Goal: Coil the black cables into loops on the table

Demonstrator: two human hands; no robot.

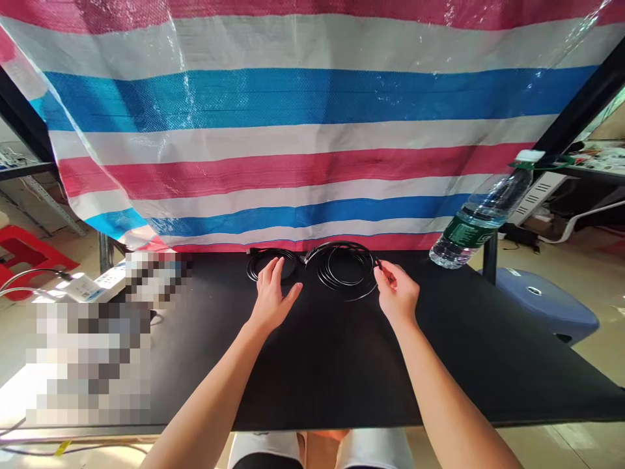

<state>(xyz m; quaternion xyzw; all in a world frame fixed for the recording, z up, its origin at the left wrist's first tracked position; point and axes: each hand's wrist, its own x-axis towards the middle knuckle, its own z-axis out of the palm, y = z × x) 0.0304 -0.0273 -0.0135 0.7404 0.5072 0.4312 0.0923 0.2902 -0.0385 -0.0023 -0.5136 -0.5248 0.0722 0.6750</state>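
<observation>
Two bare forearms (209, 384) extend over the black surface (332, 365). The left hand (274, 294) is spread, thumb apart, at the near side of the left cable coil (251, 264); contact cannot be determined. The right hand (398, 292) pinches the right edge of the larger right cable coil (349, 245). Both coils lie side by side near the far edge. To their right, a tilted, white-capped bottle (481, 218) contains clear liquid. A striped sheet (273, 98) hangs behind.
</observation>
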